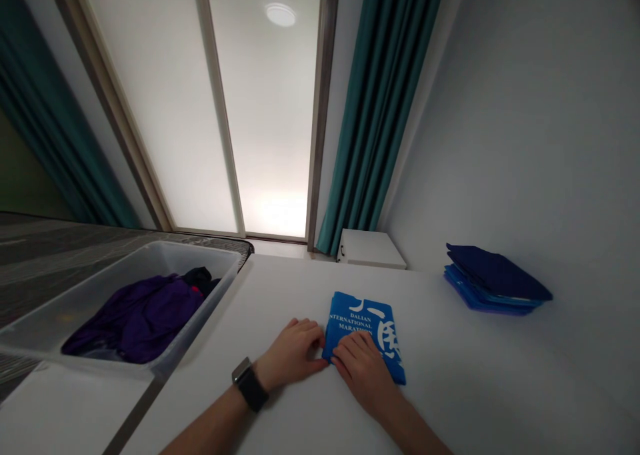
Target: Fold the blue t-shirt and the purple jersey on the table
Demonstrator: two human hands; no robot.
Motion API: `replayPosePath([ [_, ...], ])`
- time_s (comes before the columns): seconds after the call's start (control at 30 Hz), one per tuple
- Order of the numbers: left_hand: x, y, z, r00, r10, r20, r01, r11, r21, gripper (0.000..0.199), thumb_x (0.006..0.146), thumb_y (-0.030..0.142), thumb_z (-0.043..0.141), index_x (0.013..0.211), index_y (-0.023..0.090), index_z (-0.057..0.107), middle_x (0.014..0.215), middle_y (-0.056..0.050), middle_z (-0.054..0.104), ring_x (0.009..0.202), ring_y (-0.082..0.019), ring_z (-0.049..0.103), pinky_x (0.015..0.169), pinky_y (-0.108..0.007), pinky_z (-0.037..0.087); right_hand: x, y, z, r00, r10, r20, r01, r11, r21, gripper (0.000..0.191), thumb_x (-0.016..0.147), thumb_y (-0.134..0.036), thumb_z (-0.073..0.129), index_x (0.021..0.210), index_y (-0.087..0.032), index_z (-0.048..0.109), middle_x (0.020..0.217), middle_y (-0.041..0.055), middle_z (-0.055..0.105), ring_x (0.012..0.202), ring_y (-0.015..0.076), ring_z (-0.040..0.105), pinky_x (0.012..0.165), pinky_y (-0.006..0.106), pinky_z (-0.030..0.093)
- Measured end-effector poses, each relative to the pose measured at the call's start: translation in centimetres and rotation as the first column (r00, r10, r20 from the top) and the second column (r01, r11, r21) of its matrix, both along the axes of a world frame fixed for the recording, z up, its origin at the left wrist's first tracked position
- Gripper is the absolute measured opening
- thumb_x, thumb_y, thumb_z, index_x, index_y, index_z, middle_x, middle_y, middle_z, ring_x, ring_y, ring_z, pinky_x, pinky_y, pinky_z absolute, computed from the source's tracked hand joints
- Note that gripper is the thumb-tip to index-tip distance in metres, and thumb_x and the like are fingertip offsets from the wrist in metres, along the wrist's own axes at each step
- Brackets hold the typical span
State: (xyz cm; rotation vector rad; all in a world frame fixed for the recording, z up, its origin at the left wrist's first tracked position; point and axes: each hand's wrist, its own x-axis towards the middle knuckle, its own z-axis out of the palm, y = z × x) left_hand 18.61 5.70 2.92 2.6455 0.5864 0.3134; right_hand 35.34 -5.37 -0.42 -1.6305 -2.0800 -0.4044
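Observation:
A folded blue cloth with white lettering and a white figure lies flat on the white table. My left hand, with a dark watch at its wrist, is at the cloth's left edge, thumb and fingers pinching around its lower left corner. Across the cloth's lower part rests my right hand, its fingers bent and close together, pressing on the fabric; its fingertips cover some of the lettering.
To the right stands a stack of folded blue cloths by the wall. At the left, a translucent bin holds purple and dark clothes. A small white cabinet stands beyond the table's far edge, near green curtains.

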Motion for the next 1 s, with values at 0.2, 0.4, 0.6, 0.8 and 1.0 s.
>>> replayPosePath([
  [0.2,-0.2,-0.6,0.8,0.993,-0.110,0.036,0.110,0.994,0.003,0.021,0.084,0.026,0.063,0.103,0.024,0.056,0.094,-0.001,0.063,0.088,-0.020,0.056,0.079,-0.031,0.039,3.1,-2.3,2.0,0.986,0.025,-0.166,-0.038,0.996,-0.079,0.016,0.093,-0.019,0.048,0.099,-0.024,0.062,0.094,0.0041,0.066,0.092,0.0189,0.059,0.087,0.036,0.044],
  [0.4,-0.3,-0.5,0.4,0.985,-0.164,0.046,0.161,0.985,0.063,0.008,0.091,0.024,0.052,0.097,0.023,0.057,0.094,-0.002,0.062,0.086,-0.018,0.056,0.081,-0.031,0.041,8.3,-6.0,0.4,0.971,-0.124,-0.206,0.105,0.989,-0.102,0.013,0.092,-0.022,0.048,0.092,-0.023,0.061,0.082,0.0047,0.062,0.077,0.0190,0.058,0.073,0.035,0.049],
  [0.6,-0.1,-0.7,0.8,0.979,-0.206,0.007,0.203,0.971,0.125,0.011,0.095,0.020,0.047,0.090,0.022,0.056,0.090,-0.001,0.063,0.082,-0.017,0.055,0.076,-0.029,0.040,9.0,-8.1,-1.0,0.956,-0.141,-0.258,0.105,0.983,-0.149,0.014,0.089,-0.024,0.052,0.099,-0.024,0.062,0.087,0.0062,0.064,0.081,0.0210,0.060,0.075,0.037,0.051],
  [0.8,-0.2,-0.4,0.6,0.974,-0.226,0.000,0.224,0.965,0.137,0.017,0.098,0.021,0.042,0.090,0.022,0.057,0.089,-0.001,0.063,0.081,-0.016,0.054,0.076,-0.028,0.039,9.0,-8.2,-0.9,0.944,-0.146,-0.296,0.100,0.981,-0.166,0.016,0.089,-0.024,0.052,0.097,-0.024,0.065,0.092,0.0073,0.066,0.089,0.0216,0.060,0.081,0.038,0.050],
  [1.0,-0.4,-0.3,0.6,0.974,-0.225,0.040,0.220,0.970,0.101,0.014,0.092,0.020,0.046,0.083,0.021,0.058,0.083,-0.002,0.064,0.078,-0.017,0.056,0.075,-0.030,0.040,9.5,-7.1,0.4,0.848,-0.191,-0.494,0.095,0.973,-0.212,0.029,0.095,-0.033,0.040,0.089,-0.022,0.066,0.085,0.0065,0.065,0.083,0.0191,0.061,0.076,0.033,0.051],
])
